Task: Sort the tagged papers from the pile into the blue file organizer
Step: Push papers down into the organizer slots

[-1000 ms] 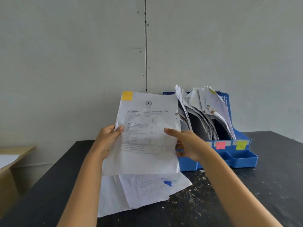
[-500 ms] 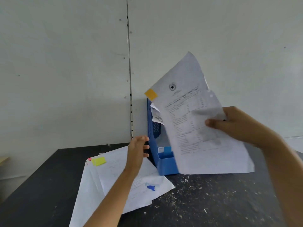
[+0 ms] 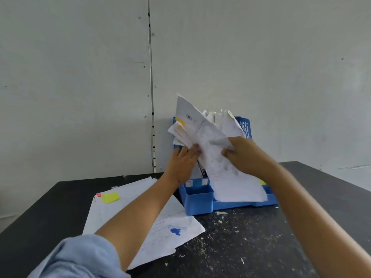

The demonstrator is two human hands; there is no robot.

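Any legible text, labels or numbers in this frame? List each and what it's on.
None can be read.
Held sheet: round emblem and printed rows, too blurred.
Pile sheet: faint print and a blue mark, unreadable.
Blue file organizer: small front labels, too small.
Yellow tag: blank.

We cannot read the blurred print on the tilted white sheet with the orange tag (image 3: 208, 141), which hides much of the blue plastic file organizer (image 3: 199, 199). Our bare left forearm (image 3: 140, 215) covers the middle of the flat white paper pile (image 3: 176, 229).
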